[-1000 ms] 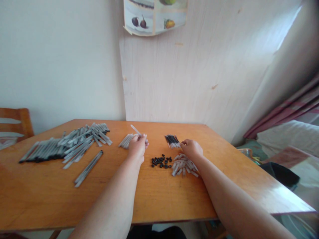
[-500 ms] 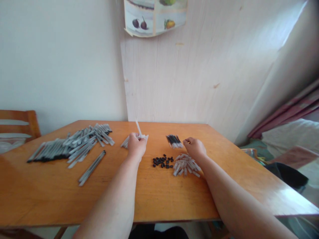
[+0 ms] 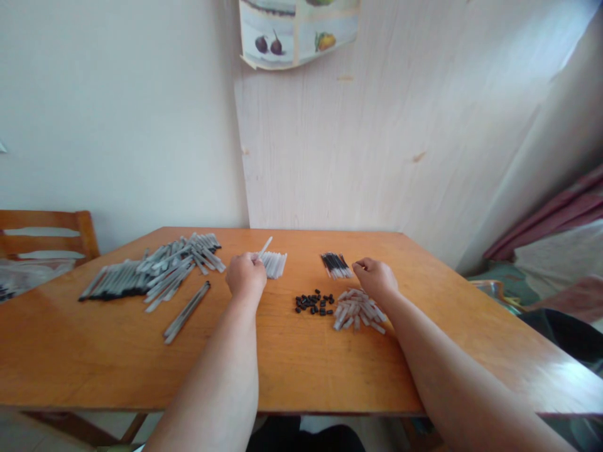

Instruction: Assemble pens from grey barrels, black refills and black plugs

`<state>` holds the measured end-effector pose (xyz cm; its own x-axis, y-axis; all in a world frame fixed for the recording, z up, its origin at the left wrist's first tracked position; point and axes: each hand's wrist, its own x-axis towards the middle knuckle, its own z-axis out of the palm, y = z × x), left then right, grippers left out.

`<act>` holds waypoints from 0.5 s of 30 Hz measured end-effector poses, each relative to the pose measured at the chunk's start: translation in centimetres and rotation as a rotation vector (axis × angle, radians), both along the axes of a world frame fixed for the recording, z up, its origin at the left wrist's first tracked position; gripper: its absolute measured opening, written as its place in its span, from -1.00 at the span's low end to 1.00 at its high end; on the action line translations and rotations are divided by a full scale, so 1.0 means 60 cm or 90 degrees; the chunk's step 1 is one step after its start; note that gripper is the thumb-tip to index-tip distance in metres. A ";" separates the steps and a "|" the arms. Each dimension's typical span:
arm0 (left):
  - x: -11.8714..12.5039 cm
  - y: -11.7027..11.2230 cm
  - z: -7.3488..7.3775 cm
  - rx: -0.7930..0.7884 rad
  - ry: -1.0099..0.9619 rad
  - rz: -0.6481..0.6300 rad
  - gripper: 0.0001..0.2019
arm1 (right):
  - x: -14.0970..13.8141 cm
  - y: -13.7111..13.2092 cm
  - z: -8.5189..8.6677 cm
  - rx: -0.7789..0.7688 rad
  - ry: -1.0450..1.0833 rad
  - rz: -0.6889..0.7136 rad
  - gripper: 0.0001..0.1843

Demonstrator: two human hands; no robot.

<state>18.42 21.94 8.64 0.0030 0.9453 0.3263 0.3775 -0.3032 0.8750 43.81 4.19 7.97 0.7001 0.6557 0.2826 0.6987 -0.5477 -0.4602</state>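
My left hand (image 3: 245, 275) is closed in a pinch on a translucent white pen barrel (image 3: 266, 245), which sticks up at a slant from the fingers. Just right of it lies a row of similar white barrels (image 3: 274, 265). My right hand (image 3: 377, 275) has its fingers pressed together beside a bunch of dark-centred pen refills (image 3: 335, 265); whatever it may hold is too small to make out. Nearer to me lie several small black plugs (image 3: 313, 304) and a heap of short translucent pen caps (image 3: 357, 309), partly beneath my right wrist.
On the left of the wooden table (image 3: 301, 370) is a big pile of capped pens (image 3: 169, 263), with a few single pens (image 3: 187, 312) in front. A wooden chair (image 3: 47, 223) stands at the far left. A black container (image 3: 565, 333) is beyond the right edge.
My left hand has moved left, off the row of white barrels, still with a barrel in its fingers. My right hand stays beside the refills. The view has shifted slightly.
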 end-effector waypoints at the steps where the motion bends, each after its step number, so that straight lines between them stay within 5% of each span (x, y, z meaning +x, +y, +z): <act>1: 0.002 -0.003 0.000 0.019 0.096 0.027 -0.90 | 0.000 0.000 0.000 0.000 0.002 -0.002 -0.60; 5: 0.009 -0.015 0.001 0.094 0.394 0.110 -0.80 | 0.002 0.002 -0.003 0.004 0.005 0.000 -0.61; 15: 0.017 -0.031 -0.003 0.131 0.475 0.120 -0.79 | 0.004 0.003 -0.006 0.020 0.007 0.013 -0.61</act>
<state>19.46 20.07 8.45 0.1357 0.8728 0.4689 0.9029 -0.3038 0.3042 44.05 4.38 7.61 0.6900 0.6605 0.2959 0.7043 -0.5187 -0.4846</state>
